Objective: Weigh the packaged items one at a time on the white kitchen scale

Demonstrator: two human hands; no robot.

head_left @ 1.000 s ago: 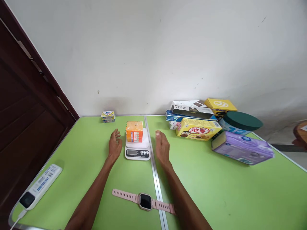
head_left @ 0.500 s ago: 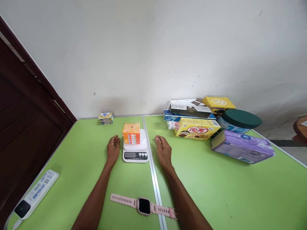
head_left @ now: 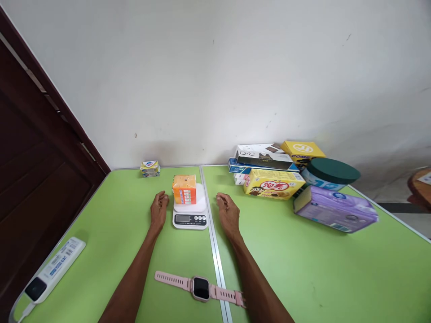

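An orange box in clear wrap (head_left: 184,189) sits on the white platform of a kitchen scale (head_left: 190,219), toward its left side. The scale's small grey display shows no digits I can make out. To the left of the scale, my left hand (head_left: 159,210) rests on the table, fingers loosely curled in and holding nothing, just short of the box. My right hand (head_left: 229,215) lies on the other side, across the metal seam, with its fingers curled and nothing in them. Neither hand touches the scale.
A pink-strapped smartwatch (head_left: 201,288) lies between my forearms. A white power strip (head_left: 59,264) is at left, a small yellow-white box (head_left: 150,168) near the wall. At right are a yellow snack box (head_left: 274,184), other cartons, a green-lidded tub (head_left: 332,172) and a purple pack (head_left: 335,210).
The view has tilted and shifted slightly. Both hands stay beside the scale, and the orange box remains on it.
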